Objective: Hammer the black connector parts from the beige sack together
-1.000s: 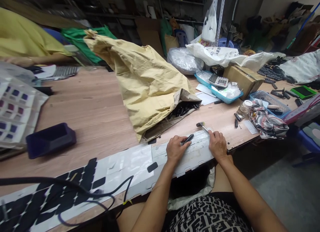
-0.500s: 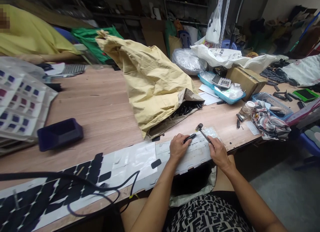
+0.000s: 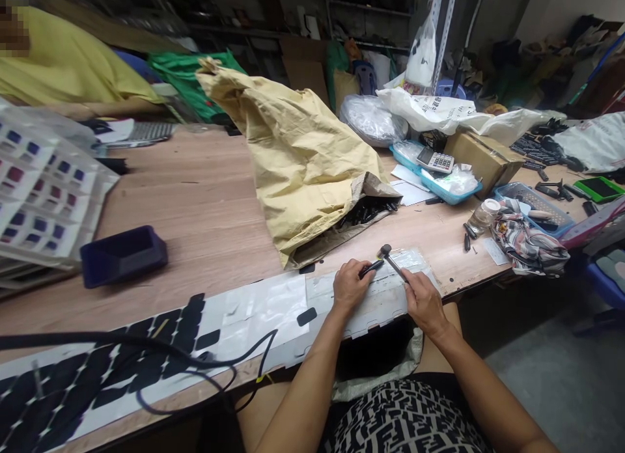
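Observation:
My left hand (image 3: 350, 285) is closed on a small black, rod-like part (image 3: 371, 269) held low over a pale, worn board (image 3: 390, 293) at the table's front edge. In my right hand (image 3: 424, 300) is a small hammer (image 3: 393, 263), gripped by its handle. The hammer's head meets or overlaps the far end of the black part; whether they touch, I cannot tell. Just beyond my hands lies a yellow sack (image 3: 312, 166), its mouth facing me, with many black pieces (image 3: 366, 212) inside.
A dark blue tray (image 3: 124, 256) and black cables (image 3: 146, 342) are to the left. On the right stand a jar (image 3: 483, 215), a blue basket (image 3: 534, 205), a cardboard box (image 3: 481, 157) and a calculator (image 3: 434, 159). An open bag (image 3: 378, 368) hangs below the edge. Another person's yellow sleeve (image 3: 73, 62) shows at upper left.
The hammer head has shifted slightly left and down, onto or over the tip of the black part. My left hand stays almost in place; the whole view has shifted slightly.

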Tool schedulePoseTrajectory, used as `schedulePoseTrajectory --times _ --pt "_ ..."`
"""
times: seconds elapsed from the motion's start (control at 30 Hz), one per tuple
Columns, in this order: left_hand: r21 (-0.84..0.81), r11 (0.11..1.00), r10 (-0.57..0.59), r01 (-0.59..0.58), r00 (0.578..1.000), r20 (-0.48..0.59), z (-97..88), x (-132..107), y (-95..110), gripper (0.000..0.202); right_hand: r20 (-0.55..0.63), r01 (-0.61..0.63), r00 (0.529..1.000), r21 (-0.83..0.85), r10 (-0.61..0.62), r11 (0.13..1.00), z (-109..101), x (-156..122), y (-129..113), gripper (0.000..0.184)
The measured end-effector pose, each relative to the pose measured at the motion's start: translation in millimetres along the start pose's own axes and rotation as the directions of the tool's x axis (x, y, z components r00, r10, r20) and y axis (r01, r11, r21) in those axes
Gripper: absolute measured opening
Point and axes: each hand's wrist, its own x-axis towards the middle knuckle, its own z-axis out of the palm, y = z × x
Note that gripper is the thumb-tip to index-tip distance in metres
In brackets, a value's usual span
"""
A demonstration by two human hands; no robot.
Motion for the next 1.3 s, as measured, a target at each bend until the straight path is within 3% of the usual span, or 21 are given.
schedulePoseTrajectory --times 0.17,0.37,0.57,0.7,0.83,1.0,1.13,1.3 --pt "-0.005 1.0 -0.007 0.007 1.0 0.015 0.9 1 -1 0.019 0.064 -0.018 0.998 -0.098 0.024 0.995 5 1 1 0.042" --pt "-0.008 1.0 -0.004 0.004 1.0 0.008 -0.2 1 0 0.018 0.031 0.027 0.999 -0.005 -0.027 1.0 3 1 -7 0.043" --pt "-0.001 1.0 -0.012 0.012 1.0 0.015 -0.6 2 0 0.019 0.073 0.051 0.996 0.014 -0.051 0.999 10 -1 -2 0.043" --pt "-0.028 1.0 0.006 -0.006 1.0 0.001 1.5 2 -3 0.017 -0.026 -0.015 0.999 0.124 0.018 0.992 14 10 20 0.042" --pt "-0.034 0.999 -0.002 0.003 1.0 0.021 1.8 2 -4 0.017 -0.119 -0.169 0.974 0.189 0.193 0.967 16 26 48 0.041" --pt "-0.101 0.994 0.045 -0.036 0.995 0.088 -6.0 2 -5 0.017 -0.069 -0.333 0.928 0.289 0.366 0.898 15 32 64 0.041" --pt "-0.27 0.955 0.174 -0.118 0.966 0.193 -21.6 -17 1 0.019 -0.05 -0.353 0.921 0.31 0.386 0.883 12 31 64 0.04" --pt "-0.34 0.916 0.328 -0.212 0.886 0.329 -36.3 -70 16 0.019 -0.038 -0.362 0.92 0.299 0.39 0.883 12 31 63 0.041"
